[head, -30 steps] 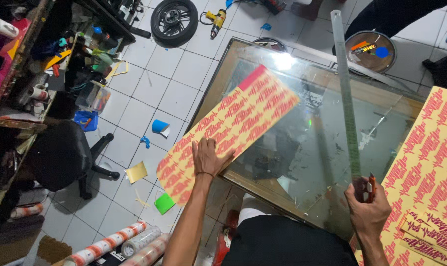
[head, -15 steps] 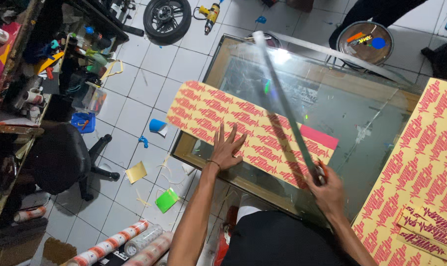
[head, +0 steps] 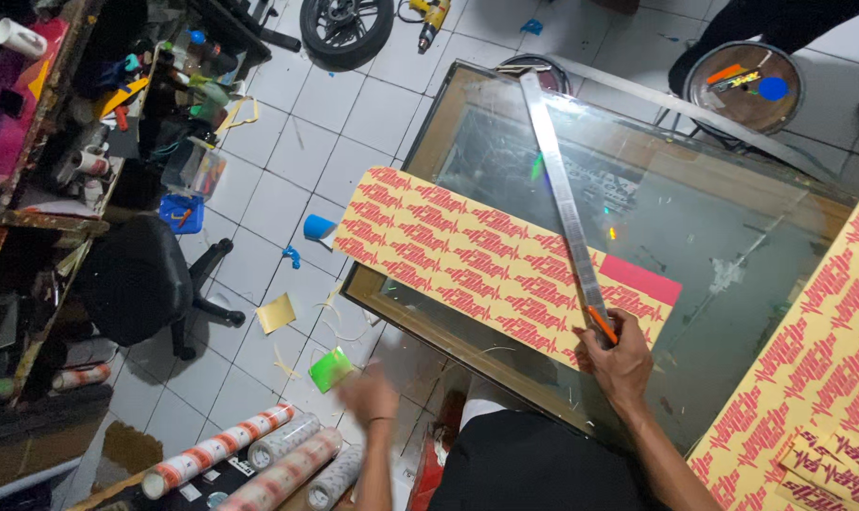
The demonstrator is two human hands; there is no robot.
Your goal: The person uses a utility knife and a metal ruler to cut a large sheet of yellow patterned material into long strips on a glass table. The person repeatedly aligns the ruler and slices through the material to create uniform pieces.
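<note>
A long, flat, silvery metal ruler (head: 560,189) lies slantwise across a yellow sheet printed with rows of red markings (head: 467,255), its near end gripped from below. The sheet lies flat on the glass tabletop (head: 694,237), overhanging the table's left edge, a plain red corner showing on its right.

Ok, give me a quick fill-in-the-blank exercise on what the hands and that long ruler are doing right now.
1. The right hand grips the near end of a long metal ____.
2. The ruler lies across a yellow sheet with a ____ printed pattern.
3. The sheet rests on a ____-topped table.
4. The left hand is blurred, off the table, above the ____ floor.

Missing words: ruler; red; glass; tiled
</note>
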